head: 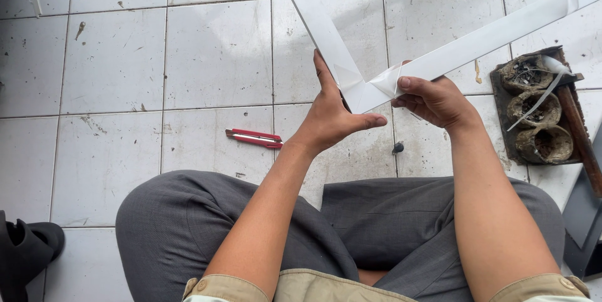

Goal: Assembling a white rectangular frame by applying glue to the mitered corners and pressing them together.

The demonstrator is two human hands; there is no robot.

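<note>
In the head view, the person sits cross-legged on the floor and holds a white frame (376, 85) at its near corner, above the knees. The left hand (329, 114) lies flat against the corner's left side, fingers straight and together, thumb stretched under the joint. The right hand (433, 98) grips the right strip just beside the joint, fingers curled and clamped on it, thumb on top. The two strips run away from the corner to the top edge of the picture, like a V.

To hold this joint well, I judge that both hands should press evenly toward the corner, keeping the mitred ends flush and the strips in one plane; a twist from the right hand could open the seam.

The floor (113, 57) is pale tile, scuffed and spotted with grime. A red knife (254, 138) lies on it near the left forearm. A dark tray (501, 114) with three dirty round pots sits to the right, a thin white strip draped across them. A black shoe (25, 249) rests at the lower left.
</note>
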